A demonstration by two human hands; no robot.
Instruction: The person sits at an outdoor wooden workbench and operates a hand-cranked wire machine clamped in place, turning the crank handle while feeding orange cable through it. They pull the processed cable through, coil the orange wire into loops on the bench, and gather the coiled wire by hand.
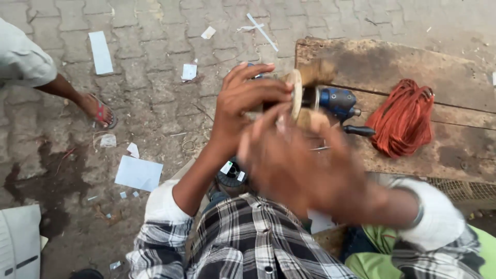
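Note:
A blue angle grinder [337, 102] with a tan round disc [296, 94] on its head lies at the left end of a worn wooden bench [392, 64]. My left hand [243, 98] is raised, its fingers on the disc's edge. Blurred by motion, my right hand [294, 160] sits just below the disc, fingers apart, and covers part of the grinder. The grinder's black side handle [359, 130] sticks out to the right. Whether my right hand grips anything is hidden by blur.
A bundle of orange cord [404, 119] lies on the bench to the right. A black spool [231, 176] sits below my left wrist. Paper scraps [138, 173] litter the paved ground. Another person's sandalled foot [99, 111] stands at the left.

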